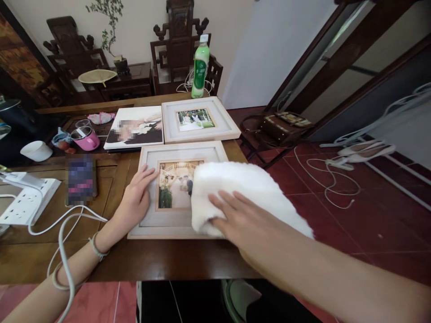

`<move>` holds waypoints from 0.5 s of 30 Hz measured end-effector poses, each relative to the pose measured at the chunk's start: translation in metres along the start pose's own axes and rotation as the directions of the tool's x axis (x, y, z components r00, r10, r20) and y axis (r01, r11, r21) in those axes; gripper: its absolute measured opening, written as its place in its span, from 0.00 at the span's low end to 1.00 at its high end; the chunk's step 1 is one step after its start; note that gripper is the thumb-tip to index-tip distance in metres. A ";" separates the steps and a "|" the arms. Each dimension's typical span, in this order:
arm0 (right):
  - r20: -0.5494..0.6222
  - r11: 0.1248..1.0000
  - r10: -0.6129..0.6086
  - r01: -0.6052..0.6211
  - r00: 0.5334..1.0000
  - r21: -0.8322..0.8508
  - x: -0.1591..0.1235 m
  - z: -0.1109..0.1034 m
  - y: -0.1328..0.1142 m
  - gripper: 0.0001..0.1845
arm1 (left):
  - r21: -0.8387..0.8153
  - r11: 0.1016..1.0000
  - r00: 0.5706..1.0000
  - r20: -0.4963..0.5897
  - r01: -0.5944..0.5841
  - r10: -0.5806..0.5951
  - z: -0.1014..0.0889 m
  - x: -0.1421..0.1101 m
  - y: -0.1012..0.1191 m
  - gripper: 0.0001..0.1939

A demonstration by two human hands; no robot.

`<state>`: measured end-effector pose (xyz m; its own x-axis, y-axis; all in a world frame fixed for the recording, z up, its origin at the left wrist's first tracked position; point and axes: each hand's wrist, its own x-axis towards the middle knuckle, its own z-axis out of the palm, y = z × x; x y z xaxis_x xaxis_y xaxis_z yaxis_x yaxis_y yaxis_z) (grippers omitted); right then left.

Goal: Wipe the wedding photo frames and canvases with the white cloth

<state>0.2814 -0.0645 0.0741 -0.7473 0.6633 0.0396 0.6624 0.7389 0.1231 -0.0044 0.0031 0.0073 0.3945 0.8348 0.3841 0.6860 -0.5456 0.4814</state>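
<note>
A picture frame (183, 231) with a pale wood border and a wedding photo lies flat near the table's front edge. My left hand (136, 195) holds its left side, fingers bent over the border. A thick white fluffy cloth (242, 179) covers the right part of the glass and hangs out past the table's right edge. On top of that cloth presses my right hand (235, 213), its fingers closed on the fabric. Behind lie a second picture frame (222, 119) with an outdoor photo and a frameless photo panel (114, 139).
A green-labelled bottle (200, 67) stands at the table's back edge. On the left are a phone (81, 179), a white power strip (32, 202) with loose cables, a pink cup (85, 138) and a white cup (36, 151). A brown bag (279, 128) sits beyond the right edge.
</note>
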 end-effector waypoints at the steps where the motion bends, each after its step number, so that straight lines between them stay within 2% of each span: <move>1: -0.028 0.999 -0.018 0.019 0.999 0.026 -0.008 -0.006 -0.009 0.17 | 0.000 1.000 1.000 0.002 0.000 0.000 0.000 0.000 0.000 0.28; 4: -0.088 0.995 -0.041 0.049 0.995 0.088 -0.021 -0.016 -0.026 0.20 | 0.011 1.000 1.000 0.009 -0.006 0.005 0.000 0.000 -0.001 0.28; 7: 0.007 0.986 -0.040 0.039 0.999 0.161 -0.014 -0.015 -0.026 0.20 | 0.027 1.000 1.000 0.016 -0.010 0.009 -0.001 0.000 0.000 0.28; 10: 0.090 0.980 -0.020 0.001 0.996 0.199 0.006 -0.011 -0.009 0.23 | 0.035 0.999 1.000 0.018 -0.006 0.006 -0.001 0.000 0.001 0.28; 15: 0.096 0.982 0.143 -0.153 0.985 0.113 0.047 -0.001 0.041 0.33 | 0.025 1.000 1.000 0.021 -0.006 0.005 -0.001 0.000 0.001 0.29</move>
<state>0.2734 -0.0035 0.0823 -0.6365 0.7703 -0.0389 0.7708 0.6371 0.0024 -0.0044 0.0028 0.0084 0.4109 0.8334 0.3697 0.6986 -0.5484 0.4596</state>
